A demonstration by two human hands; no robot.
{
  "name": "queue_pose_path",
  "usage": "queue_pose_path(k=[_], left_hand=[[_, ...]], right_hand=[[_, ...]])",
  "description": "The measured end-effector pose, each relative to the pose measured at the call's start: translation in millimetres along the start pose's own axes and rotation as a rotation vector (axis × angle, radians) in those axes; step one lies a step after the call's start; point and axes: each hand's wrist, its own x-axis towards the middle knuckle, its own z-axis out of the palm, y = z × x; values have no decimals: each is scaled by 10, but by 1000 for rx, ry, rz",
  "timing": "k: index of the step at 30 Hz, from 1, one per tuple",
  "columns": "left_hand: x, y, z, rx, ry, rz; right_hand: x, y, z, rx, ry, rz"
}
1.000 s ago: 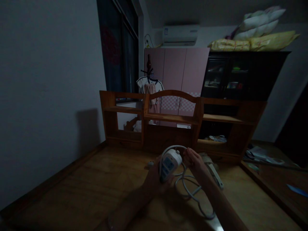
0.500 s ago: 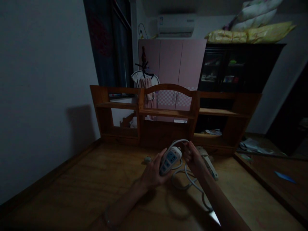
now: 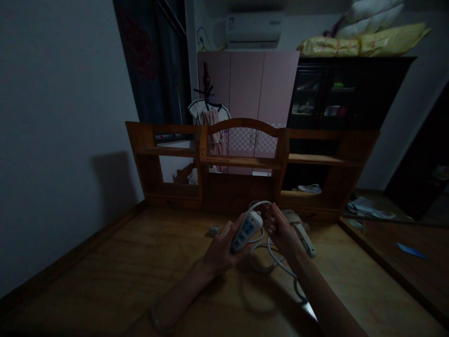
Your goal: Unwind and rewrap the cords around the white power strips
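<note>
A white power strip (image 3: 246,230) with blue socket faces is gripped in my left hand (image 3: 220,248), tilted above the wooden surface. Its white cord (image 3: 260,203) arcs from the far end to my right hand (image 3: 278,228), whose closed fingers pinch it. More of the cord hangs in loops below and trails toward the lower right. Left of the strip, a small plug (image 3: 213,230) lies on the wood. Just beyond my right hand rests a second pale strip (image 3: 304,238) with cord wound around one end, partly hidden by that hand.
A wooden shelf unit (image 3: 242,162) stands across the far edge of the wooden surface (image 3: 140,267). A wall (image 3: 70,140) rises on the left. At the right, a raised edge (image 3: 382,267) borders a lower brown area holding a blue flat item (image 3: 409,250).
The whole view has shifted slightly. Both hands keep hold of the power strip and its cord, with hardly any change in their pose.
</note>
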Motion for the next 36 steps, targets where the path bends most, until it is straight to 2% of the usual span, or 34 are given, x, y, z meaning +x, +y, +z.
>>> queue_pose_path(k=[8, 14, 25, 29, 32, 36], left_hand=[[-30, -83, 24, 81, 40, 82], [-49, -179, 55, 121, 137, 29], [7, -109, 38, 108, 122, -99], [24, -73, 24, 116, 129, -122], [44, -52, 9, 132, 102, -140], [85, -48, -25, 232, 91, -205]], right_hand=[[14, 213, 0, -124, 3, 61], [-65, 306, 76, -193, -46, 145], [-79, 399, 93, -451, -63, 210], [-61, 459, 92, -635, -124, 159], [-81, 542, 68, -797, -151, 43], [-160, 642, 46, -1132, -133, -140]])
